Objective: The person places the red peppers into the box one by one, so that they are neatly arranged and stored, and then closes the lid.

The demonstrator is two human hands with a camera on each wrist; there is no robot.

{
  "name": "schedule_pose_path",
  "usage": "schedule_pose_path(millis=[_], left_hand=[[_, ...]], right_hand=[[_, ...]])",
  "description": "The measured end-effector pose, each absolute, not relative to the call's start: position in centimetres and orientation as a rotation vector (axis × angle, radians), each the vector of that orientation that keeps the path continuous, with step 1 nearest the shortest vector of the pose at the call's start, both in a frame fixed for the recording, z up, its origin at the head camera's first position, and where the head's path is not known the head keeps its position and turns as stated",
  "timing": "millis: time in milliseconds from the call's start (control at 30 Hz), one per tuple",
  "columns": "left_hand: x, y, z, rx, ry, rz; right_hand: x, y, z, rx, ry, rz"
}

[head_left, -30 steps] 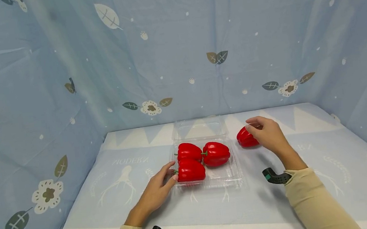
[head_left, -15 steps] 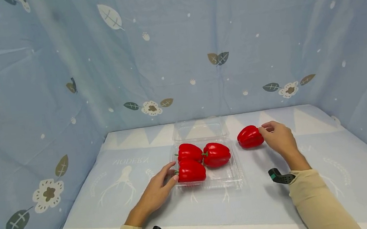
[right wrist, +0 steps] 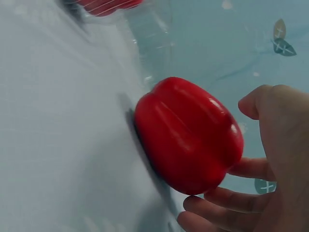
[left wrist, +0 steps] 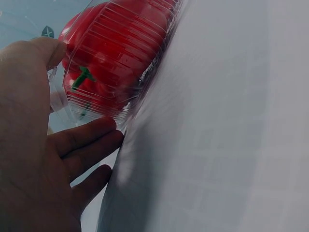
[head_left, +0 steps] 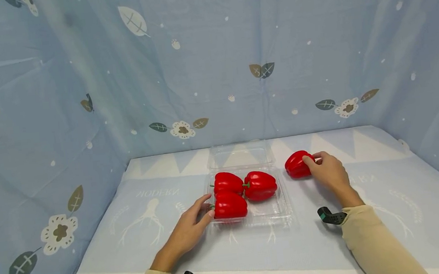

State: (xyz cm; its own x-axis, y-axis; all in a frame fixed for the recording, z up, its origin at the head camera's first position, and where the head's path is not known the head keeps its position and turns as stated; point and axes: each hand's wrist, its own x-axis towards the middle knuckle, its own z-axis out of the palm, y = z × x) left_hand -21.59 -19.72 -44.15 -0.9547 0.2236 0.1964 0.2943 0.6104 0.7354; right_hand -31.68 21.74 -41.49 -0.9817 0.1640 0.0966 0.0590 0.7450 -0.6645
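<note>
Three red bell peppers lie in a clear plastic box; the nearest bell pepper (head_left: pixel 230 205) is at its front left. My left hand (head_left: pixel 188 226) rests at the box's left side, thumb and fingers spread at the clear wall (left wrist: pixel 104 63). To the right of the box, a fourth red bell pepper (head_left: pixel 298 164) lies on its side on the cloth. My right hand (head_left: pixel 329 171) is at its right end. In the right wrist view the fingers reach the pepper's (right wrist: pixel 188 135) lower end, while the thumb (right wrist: pixel 251 103) stands apart from it.
The clear box's lid (head_left: pixel 239 155) lies folded back behind it. A pale patterned cloth (head_left: pixel 149 233) covers the table. Blue printed curtains (head_left: pixel 211 57) hang along the back and both sides.
My right hand first drew back to the right from the lone bell pepper, then came in again to its right end. The left hand has stayed at the box.
</note>
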Motion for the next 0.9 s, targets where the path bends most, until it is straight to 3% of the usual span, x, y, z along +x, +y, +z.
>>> schedule_pose_path(millis=[500, 900], left_hand=[[-21.7, -19.7, -43.9, -0.456, -2.743, -1.265], [-21.6, -19.7, -44.2, -0.434, -2.755, -1.259]], right_hand=[[-31.5, 20.5, -42.6, -0.198, -2.792, 0.996], [-31.4, 20.7, -42.9, -0.109, -2.714, 1.292]])
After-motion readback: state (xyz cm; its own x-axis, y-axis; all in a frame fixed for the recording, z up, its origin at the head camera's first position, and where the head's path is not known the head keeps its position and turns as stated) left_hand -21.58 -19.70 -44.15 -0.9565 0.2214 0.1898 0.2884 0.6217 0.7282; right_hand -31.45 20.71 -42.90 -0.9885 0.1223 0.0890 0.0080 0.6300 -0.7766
